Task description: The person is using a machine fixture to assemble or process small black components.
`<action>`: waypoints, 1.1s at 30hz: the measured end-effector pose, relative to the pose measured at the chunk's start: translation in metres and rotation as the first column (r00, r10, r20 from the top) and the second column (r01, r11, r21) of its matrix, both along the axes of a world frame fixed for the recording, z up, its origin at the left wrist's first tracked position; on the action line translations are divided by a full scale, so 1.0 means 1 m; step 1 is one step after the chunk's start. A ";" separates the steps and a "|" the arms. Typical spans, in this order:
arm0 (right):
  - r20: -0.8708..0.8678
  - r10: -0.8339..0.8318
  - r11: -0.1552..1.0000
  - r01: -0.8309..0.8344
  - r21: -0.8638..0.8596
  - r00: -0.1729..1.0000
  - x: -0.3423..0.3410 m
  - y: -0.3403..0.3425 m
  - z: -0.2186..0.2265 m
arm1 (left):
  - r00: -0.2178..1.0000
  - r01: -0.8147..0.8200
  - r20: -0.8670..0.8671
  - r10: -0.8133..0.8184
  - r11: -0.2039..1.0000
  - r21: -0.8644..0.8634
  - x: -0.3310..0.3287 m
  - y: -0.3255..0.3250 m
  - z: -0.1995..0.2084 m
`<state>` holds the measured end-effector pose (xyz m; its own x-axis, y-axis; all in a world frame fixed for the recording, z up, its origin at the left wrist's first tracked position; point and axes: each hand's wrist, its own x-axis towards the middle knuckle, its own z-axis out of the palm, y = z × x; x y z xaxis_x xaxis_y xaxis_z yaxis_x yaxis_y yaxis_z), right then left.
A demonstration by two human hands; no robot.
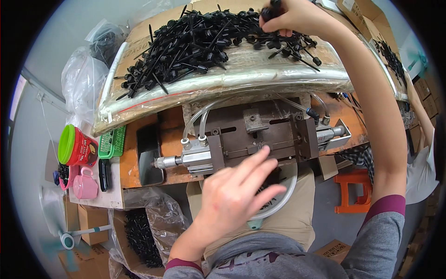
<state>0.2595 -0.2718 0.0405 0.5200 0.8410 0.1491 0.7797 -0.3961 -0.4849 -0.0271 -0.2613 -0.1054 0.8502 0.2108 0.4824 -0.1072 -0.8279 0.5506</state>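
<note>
My left hand (232,193) hovers over the front edge of a metal clamping fixture (239,139), fingers stretched out and holding nothing that I can see. Stretched far forward, my right hand (299,19) is closed round a black plastic part (270,13) with a knobbed end. It is above the right end of a heap of black stemmed plastic parts (190,44), which lies on a film-wrapped cardboard tray (260,76). Pneumatic cylinders (197,158) with clear hoses sit at the fixture's ends. Under my left hand, a round pale-rimmed container (290,190) is partly hidden.
A phone (149,158) lies left of the fixture. Further left are a red tub (83,148), a green basket (111,142) and a pink mug (85,185). A lined box of black parts (141,237) stands below. At right are an orange stool (353,190) and another person's arm (418,104).
</note>
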 end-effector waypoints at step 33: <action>-0.834 0.191 0.859 0.323 0.398 0.518 -0.097 -0.143 -0.130 | 0.978 -0.180 -0.042 0.204 0.931 0.318 0.009 -0.026 -0.052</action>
